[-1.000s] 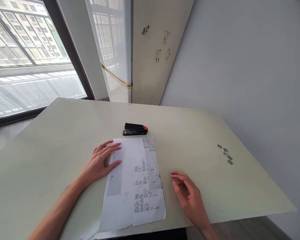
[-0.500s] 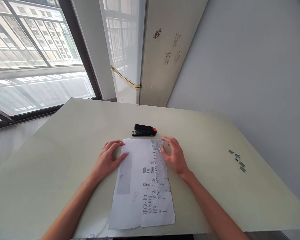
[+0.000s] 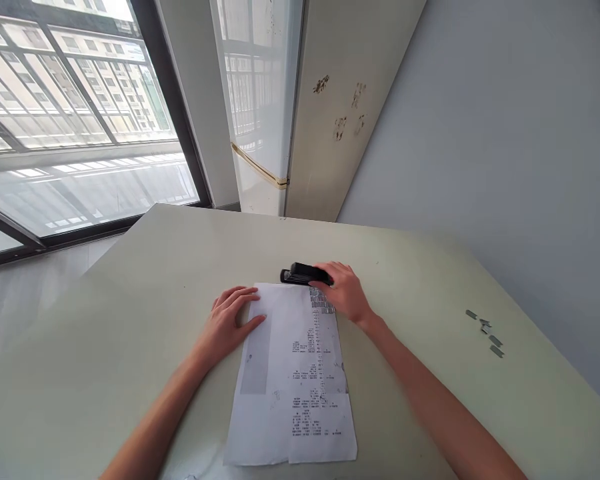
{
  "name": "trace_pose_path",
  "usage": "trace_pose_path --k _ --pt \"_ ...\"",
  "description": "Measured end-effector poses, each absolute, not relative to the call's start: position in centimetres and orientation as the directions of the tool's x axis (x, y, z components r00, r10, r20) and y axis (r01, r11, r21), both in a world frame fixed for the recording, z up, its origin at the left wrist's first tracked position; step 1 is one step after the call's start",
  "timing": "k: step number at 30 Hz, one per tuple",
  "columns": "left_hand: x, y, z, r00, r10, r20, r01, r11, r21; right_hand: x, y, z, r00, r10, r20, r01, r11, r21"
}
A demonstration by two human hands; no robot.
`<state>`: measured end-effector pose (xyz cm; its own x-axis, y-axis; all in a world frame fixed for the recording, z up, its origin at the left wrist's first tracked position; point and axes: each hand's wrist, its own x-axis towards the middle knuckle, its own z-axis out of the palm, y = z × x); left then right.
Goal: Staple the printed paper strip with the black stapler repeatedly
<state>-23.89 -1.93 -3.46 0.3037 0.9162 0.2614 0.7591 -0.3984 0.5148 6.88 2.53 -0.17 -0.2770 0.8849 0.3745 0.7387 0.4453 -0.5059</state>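
In front of me lie sheets of printed paper (image 3: 280,380), with text down the right side and a grey strip at the left. My left hand (image 3: 233,320) rests at their upper left edge, thumb and fingers apart on the paper. My right hand (image 3: 344,290) grips a black stapler (image 3: 307,273) by its right end, just at the top edge of the paper. The stapler's jaw points left. Rows of staples (image 3: 321,300) show in the paper's upper right corner, partly below my right hand.
Several small grey staple strips (image 3: 490,337) lie on the right of the pale table (image 3: 130,320). A fridge (image 3: 260,120) stands beyond the far edge, a grey wall (image 3: 505,133) to the right, a window (image 3: 80,100) at the left.
My right hand has left the paper's upper right corner and taken hold of the stapler. The stapler has shifted slightly. My left hand stays on the paper's left edge.
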Motion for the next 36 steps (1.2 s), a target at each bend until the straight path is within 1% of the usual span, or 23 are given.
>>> trace_pose_path --k 2,4,9,12,15,20,22,24,26,28,30,36 --pt "-23.9 -1.9 -3.5 0.301 0.918 0.259 0.769 -0.394 0.504 9.6 -0.4 0.0 -0.193 0.896 0.399 0.73 0.403 -0.552" --pt "-23.9 -1.8 -3.6 0.303 0.919 0.251 0.779 -0.39 0.49 12.6 -3.6 -0.2 -0.129 0.915 0.381 0.743 0.344 -0.575" --pt "-23.9 -1.5 -3.9 0.297 0.924 0.241 0.808 -0.378 0.453 19.0 -9.8 -1.7 0.012 0.978 0.208 0.738 0.131 -0.661" --pt "-23.8 -1.2 -3.9 0.287 0.927 0.241 0.818 -0.368 0.442 21.1 -11.6 -2.4 0.053 0.988 0.146 0.709 0.066 -0.702" --pt "-23.5 -0.9 -3.6 0.28 0.93 0.238 0.829 -0.359 0.428 22.0 -12.1 -2.4 0.039 0.992 0.123 0.675 0.064 -0.735" --pt "-22.8 -0.5 -3.1 0.274 0.929 0.249 0.852 -0.354 0.385 22.5 -11.7 -2.5 -0.042 0.996 0.082 0.606 0.091 -0.79" --pt "-22.7 -0.5 -2.8 0.274 0.932 0.238 0.851 -0.35 0.392 22.7 -11.7 -3.0 -0.034 0.995 0.089 0.567 0.093 -0.819" --pt "-22.7 -0.7 -2.5 0.265 0.939 0.219 0.846 -0.335 0.415 22.8 -11.8 -3.6 0.022 0.994 0.109 0.49 0.085 -0.868" --pt "-22.6 -0.9 -2.3 0.245 0.948 0.205 0.841 -0.313 0.44 22.8 -12.0 -4.2 0.132 0.984 0.12 0.394 0.059 -0.917" --pt "-22.5 -1.0 -2.1 0.219 0.955 0.199 0.843 -0.288 0.455 22.8 -12.2 -4.6 0.251 0.961 0.119 0.336 0.029 -0.942" --pt "-22.4 -1.0 -2.0 0.2 0.959 0.2 0.847 -0.272 0.458 22.8 -12.4 -4.8 0.312 0.943 0.118 0.341 0.005 -0.94" --pt "-22.2 -0.8 -2.1 0.141 0.96 0.241 0.855 -0.241 0.458 22.7 -12.4 -4.5 0.3 0.946 0.123 0.397 -0.007 -0.918"
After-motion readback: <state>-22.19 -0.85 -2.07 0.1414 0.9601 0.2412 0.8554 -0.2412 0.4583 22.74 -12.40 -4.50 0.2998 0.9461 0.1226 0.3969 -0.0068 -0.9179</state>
